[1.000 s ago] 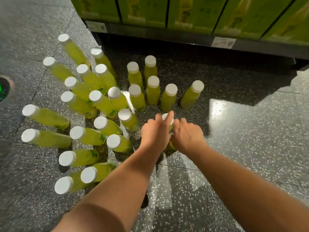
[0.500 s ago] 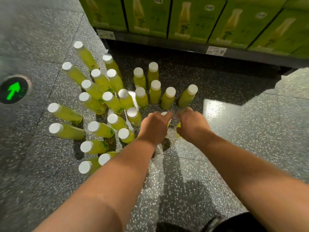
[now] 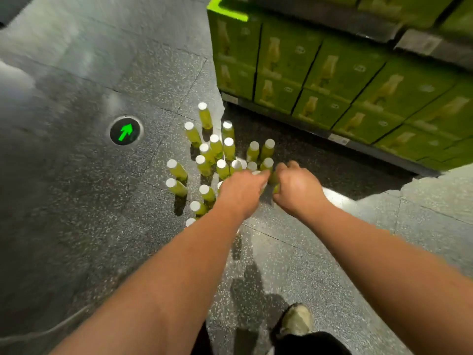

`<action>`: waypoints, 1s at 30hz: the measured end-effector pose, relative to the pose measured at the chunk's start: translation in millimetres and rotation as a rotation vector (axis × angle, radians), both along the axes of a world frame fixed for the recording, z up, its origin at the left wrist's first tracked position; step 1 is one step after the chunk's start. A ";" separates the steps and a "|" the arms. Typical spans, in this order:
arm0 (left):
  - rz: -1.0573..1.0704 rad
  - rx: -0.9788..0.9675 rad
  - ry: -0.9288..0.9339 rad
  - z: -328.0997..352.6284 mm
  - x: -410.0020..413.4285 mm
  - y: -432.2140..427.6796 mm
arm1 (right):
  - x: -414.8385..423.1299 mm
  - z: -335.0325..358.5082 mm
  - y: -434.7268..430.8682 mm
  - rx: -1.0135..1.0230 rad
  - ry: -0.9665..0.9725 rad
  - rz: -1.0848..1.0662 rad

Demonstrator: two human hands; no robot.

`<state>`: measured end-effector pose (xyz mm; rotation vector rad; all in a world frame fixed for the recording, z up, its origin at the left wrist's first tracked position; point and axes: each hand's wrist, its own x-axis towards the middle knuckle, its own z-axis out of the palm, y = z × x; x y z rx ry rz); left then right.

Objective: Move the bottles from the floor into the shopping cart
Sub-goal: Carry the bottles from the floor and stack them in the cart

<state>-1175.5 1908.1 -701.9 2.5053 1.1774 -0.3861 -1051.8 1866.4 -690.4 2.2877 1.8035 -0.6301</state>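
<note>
We look down at a cluster of yellow-green plastic bottles with white caps (image 3: 216, 147) standing upright on the dark speckled stone floor (image 3: 76, 201), packed close together with narrow gaps between them. The shopping cart is nowhere in our view.

Our left hand (image 3: 239, 192) is curled, knuckles up, at the near right corner of the cluster, its fingertips by a white cap; we cannot tell if it grips a bottle, since the hand covers what is beneath it. Our right hand (image 3: 297, 187) sits just beside it, fingers closed round something yellow-green that shows in slivers at its left edge, seemingly a bottle, though the frame is blurred.

To the right of the hands the floor lies bare, and behind the bottles a shadowed strip of floor runs to the base of a shelf stacked with green printed cartons (image 3: 332, 80). That shelf edge closes off the far right side. To the left the floor is wide and bare up to a round floor light with a green arrow (image 3: 125, 131), well apart from the bottles. Near us, a pale shoe (image 3: 297, 320) stands on the floor between our forearms.
</note>
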 end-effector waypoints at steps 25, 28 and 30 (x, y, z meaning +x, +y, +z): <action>0.850 0.211 -0.003 404.0 -449.9 32.8 | -431.8 399.9 147.8 0.255 0.019 0.779; 0.889 0.235 0.047 421.9 -516.8 50.0 | -502.4 415.1 172.9 0.322 0.070 0.838; 0.934 0.246 0.059 430.2 -557.2 64.7 | -547.6 422.3 191.9 0.348 0.083 0.888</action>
